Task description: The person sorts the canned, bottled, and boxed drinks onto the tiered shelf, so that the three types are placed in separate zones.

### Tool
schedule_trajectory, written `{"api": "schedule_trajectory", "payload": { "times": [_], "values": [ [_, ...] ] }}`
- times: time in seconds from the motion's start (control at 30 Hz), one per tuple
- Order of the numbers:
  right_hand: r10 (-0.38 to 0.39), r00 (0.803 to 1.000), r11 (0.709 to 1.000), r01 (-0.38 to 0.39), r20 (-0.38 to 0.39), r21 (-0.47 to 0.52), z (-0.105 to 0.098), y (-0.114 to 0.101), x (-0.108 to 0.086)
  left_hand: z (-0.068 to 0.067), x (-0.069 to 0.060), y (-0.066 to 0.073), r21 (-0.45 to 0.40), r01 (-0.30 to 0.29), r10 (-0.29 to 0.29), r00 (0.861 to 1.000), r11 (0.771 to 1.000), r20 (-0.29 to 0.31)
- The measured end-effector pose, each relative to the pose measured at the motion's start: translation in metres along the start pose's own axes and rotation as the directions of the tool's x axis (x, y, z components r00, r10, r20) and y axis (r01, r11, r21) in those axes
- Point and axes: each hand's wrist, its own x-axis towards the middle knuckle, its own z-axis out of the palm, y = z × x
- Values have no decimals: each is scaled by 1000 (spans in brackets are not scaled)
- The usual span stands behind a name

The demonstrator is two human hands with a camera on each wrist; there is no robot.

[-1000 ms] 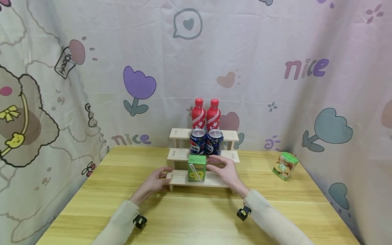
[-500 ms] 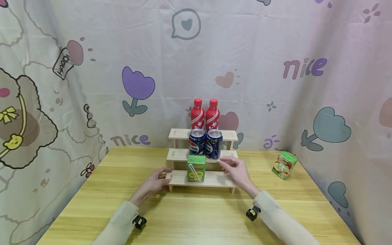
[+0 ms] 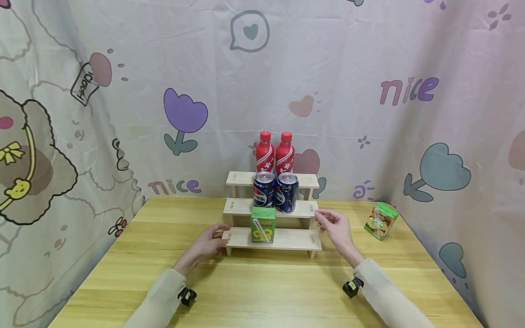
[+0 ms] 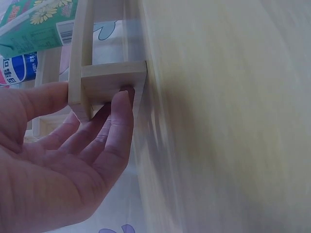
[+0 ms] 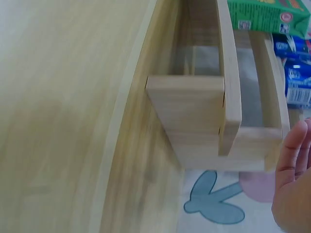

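Observation:
A three-tier wooden display stand (image 3: 293, 239) stands on the table. My left hand (image 3: 207, 243) grips the left end of its lowest board; in the left wrist view the thumb lies against the board and the fingers curl beneath it. My right hand (image 3: 337, 230) is by the right end of the middle board, fingers loosely bent and holding nothing. On the lowest tier sits a green drink carton (image 3: 263, 225) with a straw and yellow flowers. Two blue cola cans (image 3: 286, 193) share the middle tier, and two red bottles (image 3: 265, 152) occupy the top one.
Another green and brown drink carton (image 3: 380, 222) stands on the wooden table (image 3: 262, 287) at the right, near its edge. A patterned cloth (image 3: 246, 82) hangs behind and along both sides.
My right hand has moved rightward, away from the drink carton and cans, to the stand's right end. The right can has come slightly forward. My left hand has stayed put.

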Motion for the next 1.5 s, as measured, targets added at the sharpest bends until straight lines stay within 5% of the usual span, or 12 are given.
{"api": "schedule_trajectory", "payload": {
  "times": [0.43,0.77,1.0,1.27,1.5],
  "values": [
    [54,986,996,-42,-160,76,-28,13,-1,-1,2,-2,6,-3,3,1000,1000,12],
    [-3,923,982,74,-384,171,-41,1,-11,-1,1,-1,8,-6,6,1000,1000,12],
    [4,857,978,104,-516,181,-55,8,-9,-2,2,-2,4,-12,12,1000,1000,18],
    [26,748,983,101,-663,153,-78,33,2,-2,1,-1,21,-3,2,1000,1000,19],
    [81,663,969,123,-744,215,-95,33,6,-2,0,0,24,-4,3,1000,1000,25]
  ]
}}
